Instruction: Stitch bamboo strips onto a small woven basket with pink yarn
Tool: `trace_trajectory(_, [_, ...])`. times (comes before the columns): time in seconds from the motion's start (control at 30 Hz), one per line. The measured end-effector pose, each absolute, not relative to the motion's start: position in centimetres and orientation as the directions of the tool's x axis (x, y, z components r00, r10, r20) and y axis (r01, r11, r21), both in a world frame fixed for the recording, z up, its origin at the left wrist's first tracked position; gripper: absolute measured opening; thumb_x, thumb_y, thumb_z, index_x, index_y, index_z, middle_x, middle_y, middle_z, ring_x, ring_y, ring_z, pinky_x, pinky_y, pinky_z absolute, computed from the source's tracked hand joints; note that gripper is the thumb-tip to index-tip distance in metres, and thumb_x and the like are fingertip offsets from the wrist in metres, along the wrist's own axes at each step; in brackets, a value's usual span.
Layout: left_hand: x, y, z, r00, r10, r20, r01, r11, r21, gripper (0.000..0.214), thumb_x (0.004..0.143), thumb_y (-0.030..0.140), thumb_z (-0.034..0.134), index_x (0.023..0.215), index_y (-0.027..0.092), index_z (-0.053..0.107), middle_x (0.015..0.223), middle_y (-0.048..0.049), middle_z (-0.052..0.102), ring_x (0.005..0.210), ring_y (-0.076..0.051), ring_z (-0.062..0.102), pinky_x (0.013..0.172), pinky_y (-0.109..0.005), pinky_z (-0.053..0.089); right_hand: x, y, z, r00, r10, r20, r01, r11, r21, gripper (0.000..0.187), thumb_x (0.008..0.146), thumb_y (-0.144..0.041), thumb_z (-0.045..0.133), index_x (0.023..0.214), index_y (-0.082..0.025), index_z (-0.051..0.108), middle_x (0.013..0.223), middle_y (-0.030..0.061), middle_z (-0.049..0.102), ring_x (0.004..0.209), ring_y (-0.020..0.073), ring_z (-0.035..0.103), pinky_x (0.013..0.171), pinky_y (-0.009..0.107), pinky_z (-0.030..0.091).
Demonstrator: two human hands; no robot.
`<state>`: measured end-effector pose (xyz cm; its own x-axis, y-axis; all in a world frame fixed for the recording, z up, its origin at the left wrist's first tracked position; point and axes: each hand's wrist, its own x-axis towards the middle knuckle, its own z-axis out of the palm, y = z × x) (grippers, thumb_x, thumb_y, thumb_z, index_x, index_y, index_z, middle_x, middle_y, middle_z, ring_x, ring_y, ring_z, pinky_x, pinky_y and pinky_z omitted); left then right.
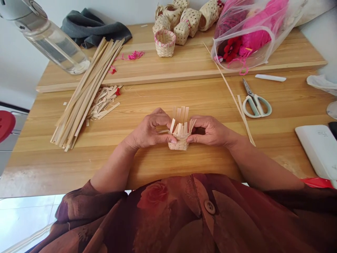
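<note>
Between my hands, just above the wooden table (158, 161), is a small woven basket (179, 143) of pale flat strips. Its lower wall is woven, and loose strip ends stand up around the rim. My left hand (155, 129) is closed on its left side, thumb on the front wall and fingers behind. On the opposite side, my right hand (207, 130) pinches the wall between thumb and fingers. The fingertips behind the basket are partly hidden.
Left lie a bundle of long strips (84, 95), strip scraps (102, 102) and a water bottle (58, 45). Scissors (254, 102) and thin strips (231, 91) lie right. A pink-rimmed basket (165, 44), woven pieces (191, 19) and a bag of pink yarn (252, 35) stand behind.
</note>
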<state>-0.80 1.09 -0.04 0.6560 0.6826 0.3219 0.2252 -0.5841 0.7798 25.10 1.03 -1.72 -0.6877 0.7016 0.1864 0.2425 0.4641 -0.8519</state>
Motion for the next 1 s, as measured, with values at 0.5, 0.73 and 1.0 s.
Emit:
trace_trajectory(0.5, [-0.7,0.9,-1.3,0.515,0.807,0.29,0.256,-0.468,0.846,0.037,0.073,0.056,0.081,0.076,0.021,0.071,0.077,-0.0041,0.064,0.082,-0.02,0.057,0.079,-0.036,0.049,24.9,1.2,-2.6,-0.615,0.769,0.175,0.146,0.329,-0.933,0.033,0.084,-0.042,0.077,0.07,-0.017,0.061,0.076,-0.0001,0.059,0.069,0.0118,0.053,0.063,0.026,0.044])
trace_trajectory(0.73, [-0.9,0.9,-1.0,0.588,0.76,0.277,0.117,-0.419,0.901,0.057,0.079,0.043,0.081,0.127,0.021,0.062,0.12,-0.013,0.067,0.111,-0.025,0.064,0.102,-0.041,0.049,25.1,1.2,-1.9,-0.567,0.797,0.209,0.175,0.365,-0.914,0.028,0.085,-0.044,0.074,0.082,-0.018,0.064,0.082,0.0018,0.059,0.072,0.0135,0.054,0.065,0.027,0.045])
trace_trajectory(1.0, [-0.6,1.1,-1.4,0.469,0.812,0.348,-0.031,-0.379,0.925,0.042,0.094,0.035,0.066,0.133,0.024,0.059,0.129,-0.0115,0.067,0.116,-0.022,0.067,0.103,-0.04,0.053,25.1,1.6,-2.6,-0.57,0.798,0.194,0.1,0.302,-0.948,0.021,0.089,-0.04,0.071,0.089,-0.02,0.067,0.093,0.0045,0.062,0.085,0.0176,0.06,0.077,0.032,0.051])
